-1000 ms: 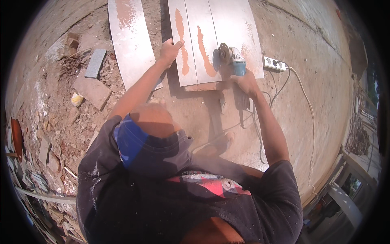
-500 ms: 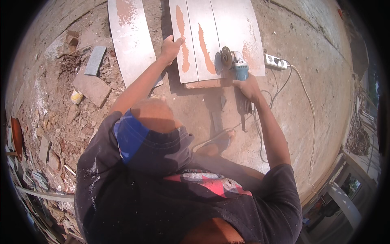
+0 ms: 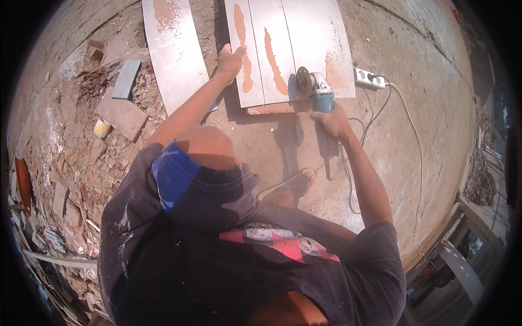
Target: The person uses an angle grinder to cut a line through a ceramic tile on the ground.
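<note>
A white panel (image 3: 321, 32) with reddish-brown patches lies raised off the ground in front of me; two dark lines run along it. My left hand (image 3: 230, 62) grips its left edge, thumb on top, the other fingers partly hidden. My right hand (image 3: 333, 120) is wrapped round the blue-green body of an angle grinder (image 3: 324, 100). The grinder's disc (image 3: 304, 82) stands upright at the near end of the right-hand line, close to the panel's near edge. Whether the disc touches the panel, I cannot tell. Its shadow falls just left of it.
Another long white panel (image 3: 176, 60) lies to the left. Beyond it are rubble, a grey slab (image 3: 126, 79) and a brown slab (image 3: 122, 117). A white power strip (image 3: 370, 79) sits at the right, with cables (image 3: 416, 138) trailing across the ground. My bent knee (image 3: 206, 148) is close below.
The grinder has shifted slightly toward me along the right-hand line, nearer the panel's near edge. My left hand keeps its hold on the left edge.
</note>
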A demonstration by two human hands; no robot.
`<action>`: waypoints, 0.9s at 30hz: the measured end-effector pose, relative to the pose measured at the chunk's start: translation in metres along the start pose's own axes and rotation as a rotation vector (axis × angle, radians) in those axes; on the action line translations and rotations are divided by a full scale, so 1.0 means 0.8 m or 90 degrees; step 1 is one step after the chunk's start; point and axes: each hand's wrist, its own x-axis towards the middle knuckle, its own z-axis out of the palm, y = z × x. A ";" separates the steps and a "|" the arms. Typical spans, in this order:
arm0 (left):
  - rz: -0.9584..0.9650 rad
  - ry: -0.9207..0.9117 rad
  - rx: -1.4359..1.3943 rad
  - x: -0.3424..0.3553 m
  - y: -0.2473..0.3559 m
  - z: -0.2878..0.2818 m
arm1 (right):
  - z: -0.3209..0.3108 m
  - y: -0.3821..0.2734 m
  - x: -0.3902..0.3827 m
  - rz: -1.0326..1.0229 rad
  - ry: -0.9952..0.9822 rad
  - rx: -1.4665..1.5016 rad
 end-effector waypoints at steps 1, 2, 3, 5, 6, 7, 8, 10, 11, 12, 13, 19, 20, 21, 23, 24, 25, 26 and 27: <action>-0.002 0.007 0.017 0.000 0.001 0.001 | 0.001 0.004 -0.001 -0.005 0.013 -0.004; 0.006 0.016 0.023 0.004 -0.007 0.004 | 0.003 0.010 -0.002 -0.010 0.026 -0.007; 0.013 0.028 0.030 0.008 -0.013 0.005 | 0.005 0.013 -0.002 -0.016 0.036 -0.011; 0.014 0.047 0.051 0.013 -0.027 0.004 | 0.007 0.018 -0.004 -0.030 0.038 -0.014; 0.008 0.051 0.064 0.011 -0.025 0.008 | 0.007 0.020 -0.006 -0.034 0.042 -0.015; 0.001 0.055 0.077 0.009 -0.022 0.011 | 0.007 0.022 -0.008 -0.030 0.045 -0.021; -0.003 0.053 0.077 0.009 -0.020 0.013 | 0.006 0.023 -0.010 -0.025 0.047 -0.027; -0.010 0.055 0.079 0.009 -0.019 0.012 | 0.006 0.021 -0.014 -0.014 0.032 -0.025; -0.011 0.058 0.089 0.008 -0.018 0.012 | 0.005 0.019 -0.016 -0.005 0.017 -0.018; -0.012 0.060 0.098 0.007 -0.017 0.012 | 0.004 0.018 -0.018 0.004 0.002 -0.011; -0.014 0.063 0.107 0.006 -0.015 0.013 | 0.004 0.018 -0.020 0.010 0.001 -0.009; -0.012 0.061 0.116 0.003 -0.010 0.013 | 0.009 0.031 -0.023 0.021 0.018 -0.020; -0.013 0.060 0.106 0.002 -0.010 0.013 | 0.009 0.031 -0.025 0.024 0.011 -0.017; -0.013 0.058 0.096 0.004 -0.011 0.013 | 0.008 0.029 -0.027 0.025 0.005 -0.014; -0.008 0.060 0.084 0.005 -0.013 0.013 | 0.012 0.035 -0.028 0.001 0.027 -0.022; -0.003 0.063 0.082 0.005 -0.014 0.013 | 0.013 0.036 -0.029 -0.011 0.039 -0.025; 0.002 0.065 0.080 0.006 -0.015 0.013 | 0.012 0.036 -0.030 0.004 0.026 -0.026; 0.002 0.064 0.079 0.006 -0.016 0.013 | 0.010 0.035 -0.030 0.020 0.014 -0.027; 0.001 0.063 0.078 0.006 -0.016 0.013 | 0.009 0.035 -0.031 0.035 0.002 -0.028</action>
